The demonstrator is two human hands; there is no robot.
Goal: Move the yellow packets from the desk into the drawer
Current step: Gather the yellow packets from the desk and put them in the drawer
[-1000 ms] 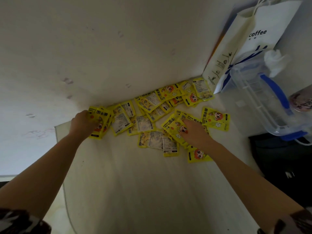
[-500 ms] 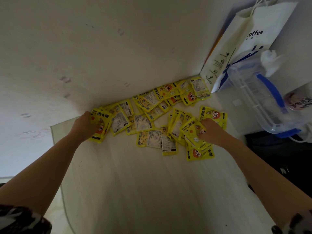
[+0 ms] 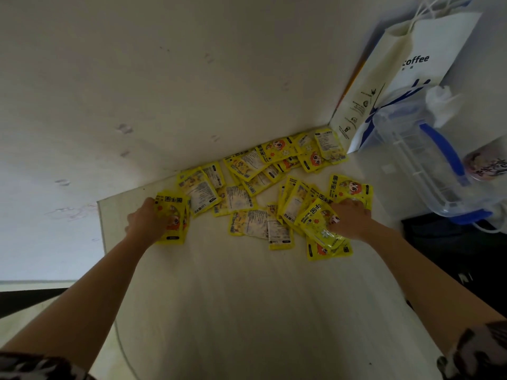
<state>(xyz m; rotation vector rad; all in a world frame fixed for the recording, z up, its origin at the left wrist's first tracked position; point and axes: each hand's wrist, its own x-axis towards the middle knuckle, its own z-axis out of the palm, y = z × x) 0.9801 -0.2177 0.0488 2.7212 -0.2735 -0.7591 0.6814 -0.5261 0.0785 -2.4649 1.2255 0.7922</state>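
Several yellow packets (image 3: 248, 198) lie scattered across the back of the pale desk (image 3: 247, 311), along the wall. My left hand (image 3: 145, 222) grips a small stack of yellow packets (image 3: 172, 218) at the left end of the spread. My right hand (image 3: 348, 219) is closed on a bunch of packets (image 3: 315, 223) at the right side, with one more packet (image 3: 351, 187) just behind its fingers. No drawer is in view.
A white paper coffee bag (image 3: 406, 78) leans in the back right corner. In front of it stands a clear plastic box with a blue handle (image 3: 428, 165), a cup (image 3: 488, 165) beside it. A dark area (image 3: 452, 242) lies past the desk's right edge.
My right hand has slid right, dragging packets into a bunch toward the single packet at the right. My left hand has stayed on its stack at the left end.
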